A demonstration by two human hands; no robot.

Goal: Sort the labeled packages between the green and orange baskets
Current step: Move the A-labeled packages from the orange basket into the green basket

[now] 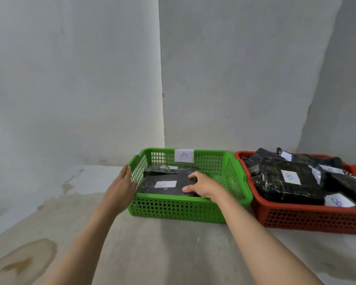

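A green basket [185, 208] with an "A" tag on its back wall stands in the middle. Inside lies a black package labeled "A" [162, 185], with another black package [169, 169] behind it. My right hand [201, 186] reaches into the basket and its fingers close on the right end of the front package. My left hand [121, 186] rests flat against the basket's left outer wall, fingers apart. To the right, touching the green one, an orange basket [308, 218] holds several black packages, two of them showing "B" labels [290, 176].
The baskets stand on a stained pale surface [152, 243]. A grey wall with a protruding corner [161, 89] rises right behind them. The orange basket runs past the right edge of the view.
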